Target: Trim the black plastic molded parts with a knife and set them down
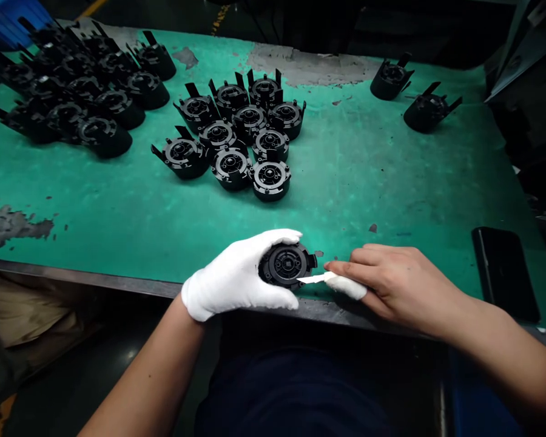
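Observation:
My left hand (236,276), in a white glove, is wrapped round a black round plastic housing (287,264) near the table's front edge. The housing's ringed face is turned up, and a short tab sticks out on its right side. Bare except for a white cover on the thumb, my right hand (400,285) pinches a small knife (312,279) with a pale, pointed blade. The blade's tip is at the lower right rim of the housing; whether it touches cannot be made out. Most of the knife's handle is hidden in my fingers.
Several similar black housings (270,176) stand grouped on the green tabletop (346,200), with a denser cluster (104,136) at the left. Two more housings (430,112) are at the back right. A black phone-like object (505,273) lies at the right; a blue bin (13,21) is at the top left.

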A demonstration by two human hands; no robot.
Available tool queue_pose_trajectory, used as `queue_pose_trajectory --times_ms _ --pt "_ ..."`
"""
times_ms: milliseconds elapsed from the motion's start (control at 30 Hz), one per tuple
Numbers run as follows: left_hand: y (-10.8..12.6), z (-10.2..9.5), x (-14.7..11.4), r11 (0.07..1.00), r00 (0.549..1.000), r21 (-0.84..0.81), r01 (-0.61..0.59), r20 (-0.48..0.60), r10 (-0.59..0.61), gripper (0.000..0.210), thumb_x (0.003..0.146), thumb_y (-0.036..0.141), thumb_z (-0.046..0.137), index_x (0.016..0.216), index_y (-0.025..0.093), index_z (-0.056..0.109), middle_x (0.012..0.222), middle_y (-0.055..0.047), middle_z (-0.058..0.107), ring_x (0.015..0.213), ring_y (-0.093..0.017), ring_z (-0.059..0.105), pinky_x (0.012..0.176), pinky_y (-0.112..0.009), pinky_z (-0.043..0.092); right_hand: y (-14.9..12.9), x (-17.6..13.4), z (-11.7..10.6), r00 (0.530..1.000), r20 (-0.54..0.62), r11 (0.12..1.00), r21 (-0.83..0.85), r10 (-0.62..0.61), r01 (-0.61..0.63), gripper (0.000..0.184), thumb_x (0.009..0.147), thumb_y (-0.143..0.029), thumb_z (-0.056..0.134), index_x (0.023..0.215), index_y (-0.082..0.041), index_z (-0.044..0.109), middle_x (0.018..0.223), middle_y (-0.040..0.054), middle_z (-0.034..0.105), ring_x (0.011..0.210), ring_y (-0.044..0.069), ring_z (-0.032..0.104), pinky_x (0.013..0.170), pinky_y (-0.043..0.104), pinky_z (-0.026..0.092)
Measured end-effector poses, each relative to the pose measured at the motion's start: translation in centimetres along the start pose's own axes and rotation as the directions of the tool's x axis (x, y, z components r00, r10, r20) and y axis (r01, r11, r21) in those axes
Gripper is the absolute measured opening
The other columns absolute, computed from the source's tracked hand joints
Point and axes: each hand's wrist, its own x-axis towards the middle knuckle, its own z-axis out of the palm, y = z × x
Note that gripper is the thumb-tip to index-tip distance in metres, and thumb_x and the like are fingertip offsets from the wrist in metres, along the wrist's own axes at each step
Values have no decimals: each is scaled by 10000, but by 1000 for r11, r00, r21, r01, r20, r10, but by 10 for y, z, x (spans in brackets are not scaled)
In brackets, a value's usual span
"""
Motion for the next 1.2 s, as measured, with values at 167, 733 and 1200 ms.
queue_pose_trajectory --times_ms 167,733,1200 --pt "-3 1 0 1000 1000 -26 -2 -7 2 875 601 458 922 1369 325 524 1371 -23 638 1252 -284 634 1082 -417 524 -4 5 2 1000 -2 999 -33 30 -30 437 897 -169 531 1292 -300 665 820 12 658 762 188 602 595 315 317" --pt "27 78 -25 996 840 -47 74 -535 -88 741 706 455 874 1316 252 506 1328 -83 650 1223 -274 653 1104 -434 521 -49 -40 32 945 -39 885 366 325 -289 407 987 -160 422 1349 -249 585 1090 53 736 903 210 714 770 330 547" --pt "21 82 -26 999 819 -17 33 -573 -37 787 706 518 861 1347 230 507 1341 -98 654 1213 -277 663 1103 -433 529 -52 -34 23 963 70 907 324 260 -269 495 948 -125 422 1408 -227 572 1134 93 739 943 233 722 810 369 596"
